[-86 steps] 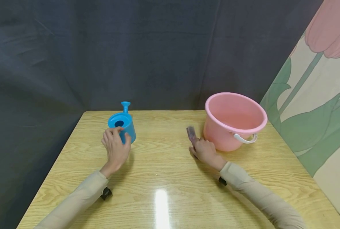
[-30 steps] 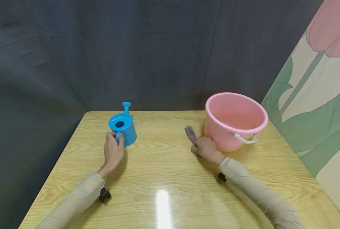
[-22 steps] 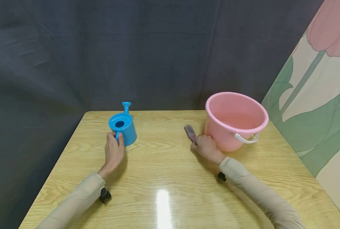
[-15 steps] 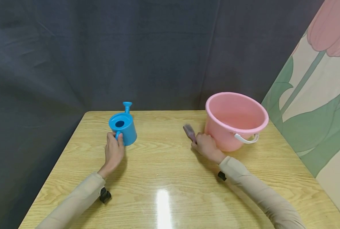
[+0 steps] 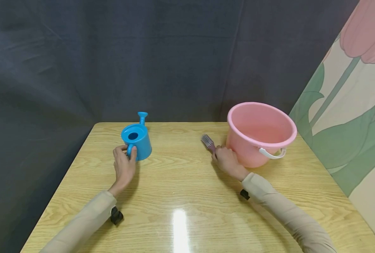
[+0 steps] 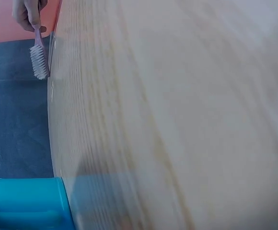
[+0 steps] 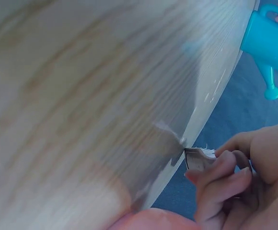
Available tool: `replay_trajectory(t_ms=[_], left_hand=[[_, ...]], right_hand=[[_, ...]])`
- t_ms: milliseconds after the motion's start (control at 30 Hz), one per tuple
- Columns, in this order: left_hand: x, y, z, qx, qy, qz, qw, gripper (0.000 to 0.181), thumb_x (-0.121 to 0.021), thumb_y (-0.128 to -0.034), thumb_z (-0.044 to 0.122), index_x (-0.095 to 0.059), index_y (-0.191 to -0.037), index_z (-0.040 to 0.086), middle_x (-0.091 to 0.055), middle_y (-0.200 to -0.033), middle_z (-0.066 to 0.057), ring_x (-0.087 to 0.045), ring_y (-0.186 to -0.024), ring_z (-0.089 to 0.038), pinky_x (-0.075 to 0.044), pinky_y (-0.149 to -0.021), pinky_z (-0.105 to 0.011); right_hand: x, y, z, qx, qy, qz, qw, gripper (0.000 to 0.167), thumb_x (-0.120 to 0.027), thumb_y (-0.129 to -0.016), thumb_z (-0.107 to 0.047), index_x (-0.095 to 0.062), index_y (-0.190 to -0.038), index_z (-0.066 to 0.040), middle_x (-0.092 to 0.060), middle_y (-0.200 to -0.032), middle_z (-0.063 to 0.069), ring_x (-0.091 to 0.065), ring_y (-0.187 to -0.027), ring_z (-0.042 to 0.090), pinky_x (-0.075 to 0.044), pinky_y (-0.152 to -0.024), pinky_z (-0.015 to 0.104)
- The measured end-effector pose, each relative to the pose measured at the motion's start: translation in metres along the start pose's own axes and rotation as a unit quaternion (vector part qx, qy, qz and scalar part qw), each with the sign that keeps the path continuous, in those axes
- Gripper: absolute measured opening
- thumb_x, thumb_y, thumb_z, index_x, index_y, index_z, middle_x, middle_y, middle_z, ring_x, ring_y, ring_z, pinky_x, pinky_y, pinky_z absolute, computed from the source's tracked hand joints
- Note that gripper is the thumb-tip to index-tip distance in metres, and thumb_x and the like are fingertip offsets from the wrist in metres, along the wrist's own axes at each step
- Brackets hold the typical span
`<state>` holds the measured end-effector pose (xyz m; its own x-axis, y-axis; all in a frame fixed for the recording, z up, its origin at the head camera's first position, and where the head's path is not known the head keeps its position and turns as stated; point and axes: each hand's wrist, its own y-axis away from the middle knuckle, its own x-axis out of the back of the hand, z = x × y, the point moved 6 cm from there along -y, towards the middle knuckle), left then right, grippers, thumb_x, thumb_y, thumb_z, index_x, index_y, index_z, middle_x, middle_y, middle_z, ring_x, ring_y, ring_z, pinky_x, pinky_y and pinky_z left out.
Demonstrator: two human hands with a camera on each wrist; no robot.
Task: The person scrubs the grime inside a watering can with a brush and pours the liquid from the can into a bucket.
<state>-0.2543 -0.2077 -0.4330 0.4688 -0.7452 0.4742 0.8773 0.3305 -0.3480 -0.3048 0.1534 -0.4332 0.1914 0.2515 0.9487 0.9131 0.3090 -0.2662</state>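
A blue watering can (image 5: 140,146) stands at the back left of the table, spout pointing away. My left hand (image 5: 124,167) is at its handle (image 5: 129,150), thumb on the right side and fingers on the left, pinching it. Part of the can's blue wall (image 6: 24,203) shows in the left wrist view. My right hand (image 5: 228,161) grips the handle of a small purple brush with white bristles (image 5: 208,141), beside the bucket. In the left wrist view the bristles (image 6: 39,62) face sideways. The right wrist view shows curled fingers (image 7: 225,182) around the brush handle.
A pink bucket (image 5: 249,154) with a white handle (image 5: 272,154) stands at the back right, close to my right hand. The wooden table (image 5: 175,182) ends at a dark curtain (image 5: 175,70). A wall with painted tulips (image 5: 342,140) borders the right side.
My left hand has gone from above the can's rim to its handle, and the can has turned slightly, its spout shifting right. The brush has turned in my right hand, its head swinging left.
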Motion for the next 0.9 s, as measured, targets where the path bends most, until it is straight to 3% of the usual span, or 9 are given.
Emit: replay_trajectory(t_ms=[233, 300, 433, 533, 900], left_hand=[[0.003, 0.001, -0.002, 0.000, 0.007, 0.010, 0.9999, 0.042, -0.055, -0.1029, 0.024, -0.044, -0.128, -0.008, -0.044, -0.125, -0.031, -0.052, -0.105, -0.044, -0.037, -0.093, -0.059], [0.004, 0.001, -0.002, -0.005, 0.011, 0.022, 0.9997, 0.042, -0.057, -0.1019, 0.023, -0.048, -0.127, -0.010, -0.048, -0.123, -0.031, -0.057, -0.104, -0.046, -0.042, -0.093, -0.058], [0.009, 0.001, 0.000, -0.027, 0.022, 0.055, 0.9979, 0.040, -0.064, -0.0986, 0.018, -0.056, -0.123, -0.012, -0.061, -0.119, -0.031, -0.069, -0.092, -0.042, -0.056, -0.081, -0.051], [0.011, 0.000, 0.001, -0.042, 0.021, 0.071, 0.9963, 0.038, -0.066, -0.0969, 0.015, -0.060, -0.123, -0.012, -0.065, -0.118, -0.028, -0.071, -0.087, -0.039, -0.058, -0.072, -0.051], [0.010, -0.004, 0.001, -0.062, 0.017, 0.061, 0.9961, 0.027, -0.069, -0.0952, 0.014, -0.068, -0.114, -0.006, -0.070, -0.106, -0.025, -0.069, -0.094, -0.040, -0.056, -0.079, -0.055]], right_hand=[[-0.001, 0.000, 0.000, -0.004, -0.006, 0.009, 0.9999, 0.026, -0.062, -0.092, -0.012, -0.052, -0.075, 0.004, -0.046, -0.070, 0.014, -0.052, -0.052, 0.029, -0.047, -0.041, 0.046], [-0.001, 0.000, 0.000, -0.005, -0.005, 0.014, 0.9999, 0.026, -0.063, -0.092, -0.012, -0.052, -0.076, 0.005, -0.046, -0.070, 0.014, -0.052, -0.052, 0.030, -0.047, -0.041, 0.046], [0.000, 0.001, -0.001, -0.004, 0.000, 0.024, 0.9997, 0.024, -0.063, -0.093, -0.009, -0.052, -0.077, 0.005, -0.046, -0.070, 0.015, -0.054, -0.053, 0.032, -0.048, -0.042, 0.047], [0.001, 0.001, -0.003, -0.005, -0.004, 0.024, 0.9997, 0.024, -0.061, -0.093, -0.009, -0.051, -0.077, 0.005, -0.047, -0.071, 0.015, -0.054, -0.053, 0.032, -0.048, -0.042, 0.046], [0.004, 0.002, -0.006, -0.014, -0.020, 0.024, 0.9994, 0.023, -0.059, -0.095, -0.012, -0.053, -0.080, 0.004, -0.049, -0.074, 0.015, -0.053, -0.055, 0.031, -0.049, -0.044, 0.046]])
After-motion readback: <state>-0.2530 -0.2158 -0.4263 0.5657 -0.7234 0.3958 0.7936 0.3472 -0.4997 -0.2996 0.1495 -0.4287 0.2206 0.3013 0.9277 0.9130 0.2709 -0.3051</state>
